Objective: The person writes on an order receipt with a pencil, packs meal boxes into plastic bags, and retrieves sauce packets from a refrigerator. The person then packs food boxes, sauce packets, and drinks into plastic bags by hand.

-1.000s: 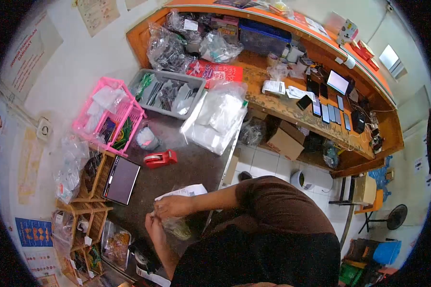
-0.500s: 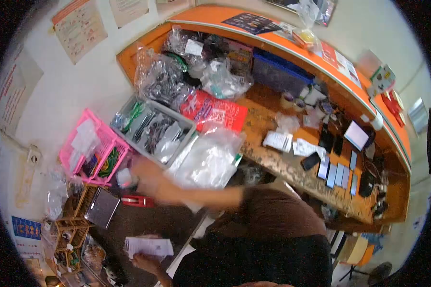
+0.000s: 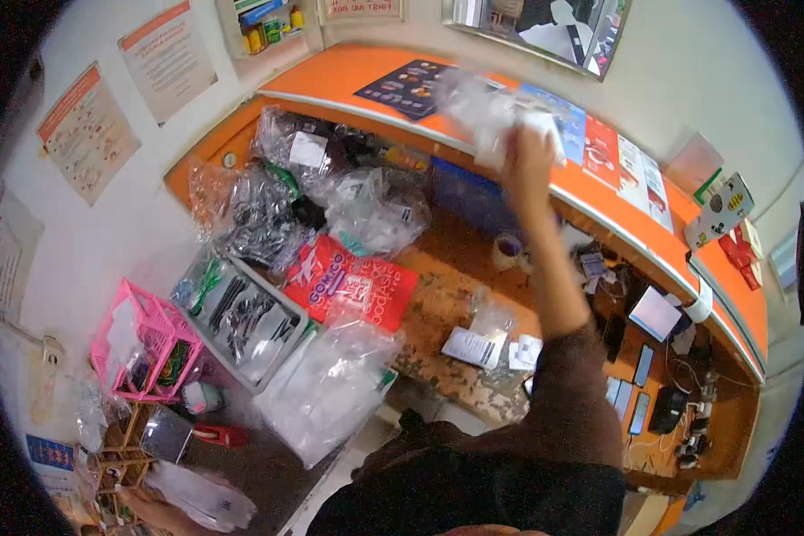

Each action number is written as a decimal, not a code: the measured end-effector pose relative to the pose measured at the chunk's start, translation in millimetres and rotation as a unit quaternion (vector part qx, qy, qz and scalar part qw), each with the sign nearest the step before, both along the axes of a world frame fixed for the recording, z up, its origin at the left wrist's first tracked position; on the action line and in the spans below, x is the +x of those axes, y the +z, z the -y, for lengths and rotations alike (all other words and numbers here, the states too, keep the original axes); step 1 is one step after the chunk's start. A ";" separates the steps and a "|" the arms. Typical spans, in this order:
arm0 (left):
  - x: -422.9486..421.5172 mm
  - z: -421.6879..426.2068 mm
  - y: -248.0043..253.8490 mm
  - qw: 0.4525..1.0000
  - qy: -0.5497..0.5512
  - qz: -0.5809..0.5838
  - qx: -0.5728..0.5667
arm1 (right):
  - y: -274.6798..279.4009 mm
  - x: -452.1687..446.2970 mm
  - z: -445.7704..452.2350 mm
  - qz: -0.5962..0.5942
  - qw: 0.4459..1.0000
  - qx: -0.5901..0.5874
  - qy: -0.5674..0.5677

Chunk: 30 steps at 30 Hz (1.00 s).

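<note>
My right hand point(image 3: 529, 152) is closed on a clear plastic bag point(image 3: 482, 112) above the orange counter top; motion blurs the bag and hides its contents. Something white shows beside the fingers. Low on the left, my left hand point(image 3: 143, 506) is beside the wooden compartment rack point(image 3: 121, 460). A clear plastic bag point(image 3: 207, 497) lies against that hand, whose fingers are too blurred to make out a grip.
A grey bin of wrapped cutlery point(image 3: 252, 326), a pink basket point(image 3: 134, 353), a red bag point(image 3: 353, 284) and clear plastic bags point(image 3: 330, 384) fill the left side. A white slip point(image 3: 473, 347), several phones point(image 3: 640, 413) and cables lie on the worn desk.
My right arm has swung from near the pink basket up to the counter and taken hold of a plastic bag there. My left hand has moved left; its paper slip no longer shows there. The view has shifted.
</note>
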State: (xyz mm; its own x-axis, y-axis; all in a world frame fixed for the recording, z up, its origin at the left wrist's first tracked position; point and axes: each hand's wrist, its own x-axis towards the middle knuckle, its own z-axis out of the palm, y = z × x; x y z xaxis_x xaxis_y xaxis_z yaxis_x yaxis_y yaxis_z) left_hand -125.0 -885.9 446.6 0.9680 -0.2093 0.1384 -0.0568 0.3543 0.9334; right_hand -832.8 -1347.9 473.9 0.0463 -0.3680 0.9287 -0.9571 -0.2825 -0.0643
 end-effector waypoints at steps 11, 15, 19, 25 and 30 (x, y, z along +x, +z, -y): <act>-170.2 310.5 158.1 0.928 -0.353 0.032 -0.117 | -341.9 73.7 -76.6 0.261 0.873 0.412 0.032; -295.9 413.5 173.5 0.875 -0.454 -0.008 -0.168 | -348.9 72.1 -90.8 0.164 0.910 0.380 0.037; -402.0 524.1 198.8 0.819 -0.537 -0.001 -0.203 | -271.5 63.0 -107.4 0.356 0.778 0.474 0.208; -556.2 651.6 213.9 0.631 -0.690 -0.034 -0.352 | -7.0 25.9 -114.8 0.235 0.921 0.139 0.278; -653.1 675.4 184.0 0.685 -0.669 -0.039 -0.285 | -16.5 -40.8 -36.1 0.165 0.970 0.121 0.135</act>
State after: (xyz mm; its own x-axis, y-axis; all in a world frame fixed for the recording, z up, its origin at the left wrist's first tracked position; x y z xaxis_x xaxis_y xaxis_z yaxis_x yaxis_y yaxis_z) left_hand -778.1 -1561.3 630.6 -0.0282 -0.8503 0.5255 0.7178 0.3486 0.6026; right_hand -873.6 -1311.8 457.4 -0.1140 -0.5920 0.7978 -0.7663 -0.4586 -0.4499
